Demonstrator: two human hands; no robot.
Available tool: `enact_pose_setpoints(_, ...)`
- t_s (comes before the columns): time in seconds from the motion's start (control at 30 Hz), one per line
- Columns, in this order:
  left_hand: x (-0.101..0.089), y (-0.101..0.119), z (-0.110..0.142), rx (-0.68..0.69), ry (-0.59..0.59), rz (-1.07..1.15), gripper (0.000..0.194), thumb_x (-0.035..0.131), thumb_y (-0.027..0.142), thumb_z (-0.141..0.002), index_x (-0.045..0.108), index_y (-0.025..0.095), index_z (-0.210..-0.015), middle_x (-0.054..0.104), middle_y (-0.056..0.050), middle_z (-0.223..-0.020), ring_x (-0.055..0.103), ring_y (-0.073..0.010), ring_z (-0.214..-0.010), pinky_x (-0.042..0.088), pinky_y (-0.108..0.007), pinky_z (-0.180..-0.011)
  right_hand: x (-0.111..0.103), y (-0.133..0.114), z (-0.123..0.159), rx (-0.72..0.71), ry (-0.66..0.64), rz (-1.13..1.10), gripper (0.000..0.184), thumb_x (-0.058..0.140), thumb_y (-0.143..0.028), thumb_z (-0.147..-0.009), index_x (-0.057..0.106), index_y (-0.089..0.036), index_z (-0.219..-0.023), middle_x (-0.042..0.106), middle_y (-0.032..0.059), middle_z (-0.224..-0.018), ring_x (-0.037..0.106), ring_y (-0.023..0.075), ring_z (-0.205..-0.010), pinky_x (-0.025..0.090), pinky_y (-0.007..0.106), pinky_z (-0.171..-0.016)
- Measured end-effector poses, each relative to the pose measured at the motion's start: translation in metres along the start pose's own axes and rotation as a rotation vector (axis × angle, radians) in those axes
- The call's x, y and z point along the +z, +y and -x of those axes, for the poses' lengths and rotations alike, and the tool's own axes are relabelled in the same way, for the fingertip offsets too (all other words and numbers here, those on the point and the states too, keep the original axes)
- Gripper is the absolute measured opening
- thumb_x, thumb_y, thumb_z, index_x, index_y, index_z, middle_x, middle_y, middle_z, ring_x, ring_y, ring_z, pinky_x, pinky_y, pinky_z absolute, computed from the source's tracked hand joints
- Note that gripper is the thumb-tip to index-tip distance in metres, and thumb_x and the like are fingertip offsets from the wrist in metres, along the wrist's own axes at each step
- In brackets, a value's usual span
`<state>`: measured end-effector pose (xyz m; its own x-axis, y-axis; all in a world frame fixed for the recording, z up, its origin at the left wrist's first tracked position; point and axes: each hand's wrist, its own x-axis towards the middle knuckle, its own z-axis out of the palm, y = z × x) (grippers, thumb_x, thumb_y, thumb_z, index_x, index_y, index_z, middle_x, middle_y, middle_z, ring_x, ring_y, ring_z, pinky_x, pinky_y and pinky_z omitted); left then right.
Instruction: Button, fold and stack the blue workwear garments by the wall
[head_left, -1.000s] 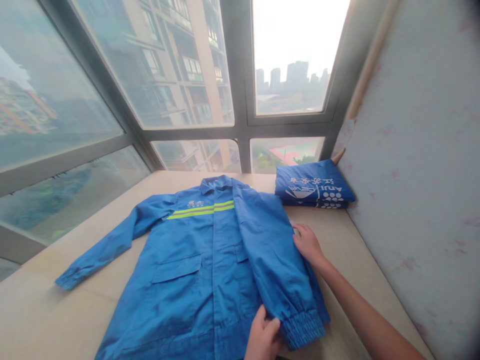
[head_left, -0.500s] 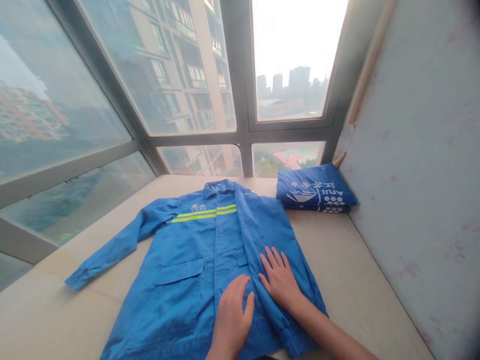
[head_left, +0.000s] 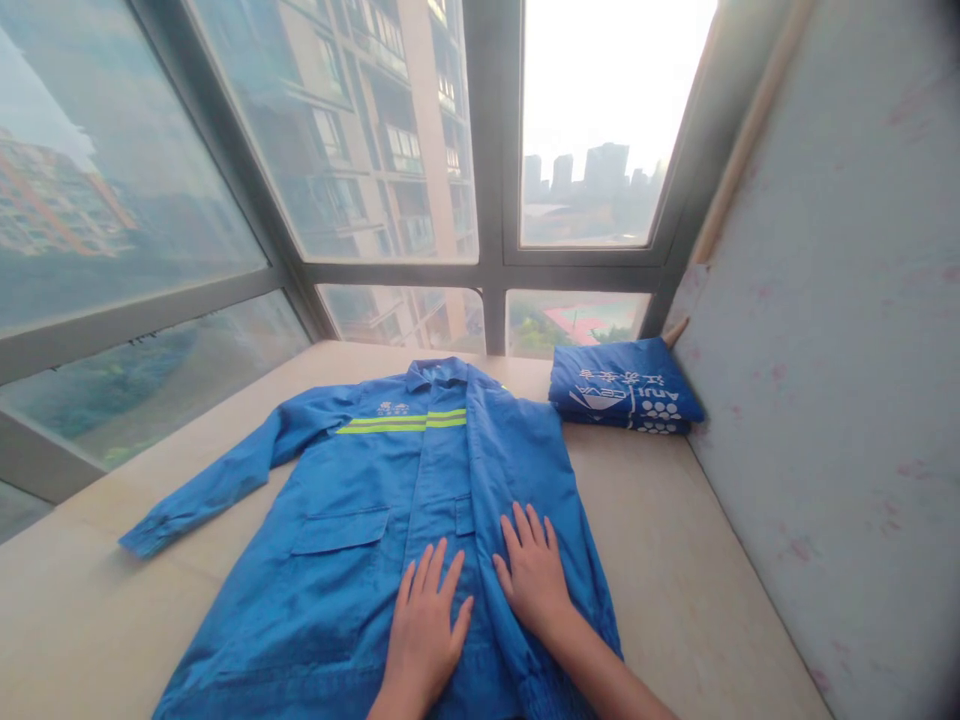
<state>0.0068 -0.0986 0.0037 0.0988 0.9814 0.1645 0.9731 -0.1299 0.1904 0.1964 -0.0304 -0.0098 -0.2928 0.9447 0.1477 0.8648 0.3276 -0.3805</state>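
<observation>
A blue work jacket [head_left: 352, 580] with a yellow-green reflective stripe across its chest lies spread front up, collar toward the window. One sleeve stretches out to the left; the other is folded over the jacket's right side, running down toward me. My left hand [head_left: 426, 625] rests on the lower front near the button placket, fingers spread. Flat on the folded sleeve lies my right hand [head_left: 534, 570], its fingers apart too. Neither hand grips the cloth. The jacket's bottom edge is partly cut off by the frame.
Folded blue garments with white print [head_left: 622, 385] are stacked at the back right, by the papered wall [head_left: 825, 400]. Beneath everything is a pale beige surface [head_left: 667, 560]. Framed windows [head_left: 491, 180] border the back and left.
My left hand has moved slightly left, and its fingers have spread out flat on the jacket. My right hand still lies on the folded sleeve. The view has shifted slightly.
</observation>
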Motion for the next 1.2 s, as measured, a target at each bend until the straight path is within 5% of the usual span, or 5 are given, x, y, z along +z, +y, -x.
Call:
enact_pose_setpoints(0.2, -0.016, -0.010, 0.005, -0.051, 0.046, -0.068, 0.043, 0.048, 0.027, -0.089, 0.065, 0.023, -0.128, 0.056, -0.010, -0.142, 0.051, -0.0308, -0.132, 0.042, -0.050, -0.108, 0.008, -0.022, 0.003, 0.036, 0.087, -0.160, 0.053, 0.052, -0.046, -0.091, 0.055, -0.023, -0.138, 0.040, 0.0105, -0.154, 0.031, 0.0346, -0.144, 0.020, 0.056, -0.117)
enact_pose_setpoints(0.4, -0.007, 0.061, 0.028, 0.210, 0.342, 0.177, 0.030, 0.044, 0.024, -0.092, 0.068, 0.022, -0.110, 0.074, -0.007, -0.103, 0.070, -0.0201, -0.092, 0.057, -0.031, -0.081, -0.013, 0.004, 0.001, 0.158, 0.325, -0.704, 0.039, 0.041, -0.035, -0.094, 0.067, -0.018, -0.118, 0.066, 0.0120, -0.126, 0.060, 0.0252, -0.119, 0.045, 0.043, -0.106)
enact_pose_setpoints(0.77, -0.015, 0.161, 0.007, -0.052, -0.402, 0.213, 0.055, 0.049, 0.045, -0.089, 0.055, 0.016, -0.136, 0.069, -0.016, -0.116, 0.065, -0.0328, -0.105, 0.051, -0.042, -0.089, -0.034, 0.082, 0.053, 0.714, 0.212, -1.259, 0.062, 0.075, -0.052, -0.062, 0.066, -0.019, -0.115, 0.063, 0.0151, -0.129, 0.059, 0.0328, -0.120, 0.045, 0.046, -0.104)
enact_pose_setpoints(1.03, -0.030, 0.144, -0.009, -0.303, -0.429, 0.554, 0.057, 0.056, 0.042, -0.085, 0.047, 0.019, -0.136, 0.071, -0.009, -0.105, 0.069, -0.0259, -0.095, 0.048, -0.033, -0.080, -0.040, 0.051, 0.048, 0.562, -0.066, -1.490, 0.058, 0.079, -0.052, -0.066, 0.069, -0.020, -0.114, 0.068, 0.0113, -0.121, 0.061, 0.0304, -0.116, 0.049, 0.042, -0.098)
enact_pose_setpoints(1.2, -0.019, 0.135, -0.006, -0.398, -0.406, 0.828, 0.048, 0.053, 0.022, -0.080, 0.052, 0.020, -0.127, 0.068, -0.001, -0.090, 0.065, -0.0155, -0.073, 0.046, -0.026, -0.074, -0.034, 0.056, 0.004, 0.634, 0.075, -1.386, 0.065, 0.078, -0.055, -0.068, 0.065, -0.019, -0.121, 0.066, 0.0114, -0.125, 0.062, 0.0296, -0.114, 0.053, 0.038, -0.092)
